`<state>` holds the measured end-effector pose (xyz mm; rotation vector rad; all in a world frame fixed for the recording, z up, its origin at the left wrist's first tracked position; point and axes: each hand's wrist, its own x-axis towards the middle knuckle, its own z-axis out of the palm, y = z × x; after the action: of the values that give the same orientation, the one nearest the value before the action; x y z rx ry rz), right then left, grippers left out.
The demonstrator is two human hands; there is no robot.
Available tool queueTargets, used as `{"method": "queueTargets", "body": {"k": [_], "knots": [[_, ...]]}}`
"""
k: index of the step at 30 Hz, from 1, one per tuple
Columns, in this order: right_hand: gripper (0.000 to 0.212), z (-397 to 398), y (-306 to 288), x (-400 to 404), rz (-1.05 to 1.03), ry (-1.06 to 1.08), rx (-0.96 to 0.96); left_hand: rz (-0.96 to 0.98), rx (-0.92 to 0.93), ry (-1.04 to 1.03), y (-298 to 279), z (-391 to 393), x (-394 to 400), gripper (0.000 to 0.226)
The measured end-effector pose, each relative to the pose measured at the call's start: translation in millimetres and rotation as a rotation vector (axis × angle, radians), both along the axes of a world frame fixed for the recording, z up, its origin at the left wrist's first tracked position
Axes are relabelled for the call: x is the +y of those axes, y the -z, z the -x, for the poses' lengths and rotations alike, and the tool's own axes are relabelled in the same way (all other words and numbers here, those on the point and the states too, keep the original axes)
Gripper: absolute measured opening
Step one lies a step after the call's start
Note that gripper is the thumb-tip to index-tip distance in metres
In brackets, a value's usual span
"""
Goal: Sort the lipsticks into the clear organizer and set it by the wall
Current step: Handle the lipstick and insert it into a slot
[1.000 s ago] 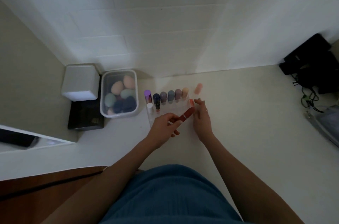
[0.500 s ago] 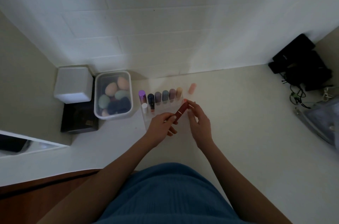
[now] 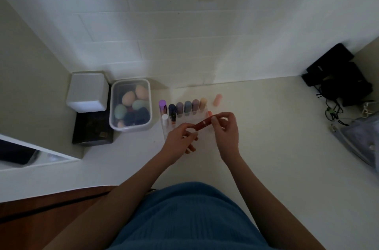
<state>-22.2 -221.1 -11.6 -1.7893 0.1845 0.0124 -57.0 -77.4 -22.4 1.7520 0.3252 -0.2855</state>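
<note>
Red lipstick (image 3: 203, 125) is pinched at its ends by the left hand (image 3: 180, 141) and right hand (image 3: 226, 134), above the clear organizer (image 3: 184, 121), whose near edge the hands hide and whose walls barely show.

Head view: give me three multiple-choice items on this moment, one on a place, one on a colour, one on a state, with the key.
1. Where does the peach lipstick stand?
A. right of the organizer, apart from it
B. in the sponge box
C. on the white box

2. What colour is the cap at the organizer's left end?
A. green
B. purple
C. black

3. How is the red lipstick held?
A. by the left hand alone
B. lying untouched on the table
C. by both hands, tilted

Key: A, it stands alone beyond the row's right end; B, the purple cap is leftmost; C, left hand and right hand pinch its ends.
</note>
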Motion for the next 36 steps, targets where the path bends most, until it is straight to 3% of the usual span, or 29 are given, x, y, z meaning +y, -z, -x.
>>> {"method": "queueTargets", "body": {"k": [3,8,18,23,26,29,32,36], "knots": [[0.011,-5,-4,-9,-0.026,0.133,-0.033,-0.031,0.011,-0.011,1,2,2,0.014],[0.01,-12,-8,-14,0.002,0.121,-0.034,-0.046,0.021,-0.06,1,2,3,0.013],[0.015,-21,-19,37,0.273,-0.346,-0.262,-0.252,-0.004,0.119,3,6,2,0.013],[0.009,-26,-4,46,0.575,-0.536,-0.232,-0.265,-0.018,0.117,7,9,4,0.012],[0.016,-26,1,43,0.573,-0.509,-0.246,-0.25,-0.01,0.112,8,10,5,0.014],[0.014,-26,3,27,0.453,-0.294,-0.274,-0.241,0.007,0.11,8,9,6,0.016],[0.017,-32,12,3,0.509,-0.13,-0.196,-0.215,0.018,0.078,8,8,6,0.016],[0.035,-47,23,-15,0.741,-0.308,-0.025,-0.189,0.035,0.064,9,9,6,0.015]]}}
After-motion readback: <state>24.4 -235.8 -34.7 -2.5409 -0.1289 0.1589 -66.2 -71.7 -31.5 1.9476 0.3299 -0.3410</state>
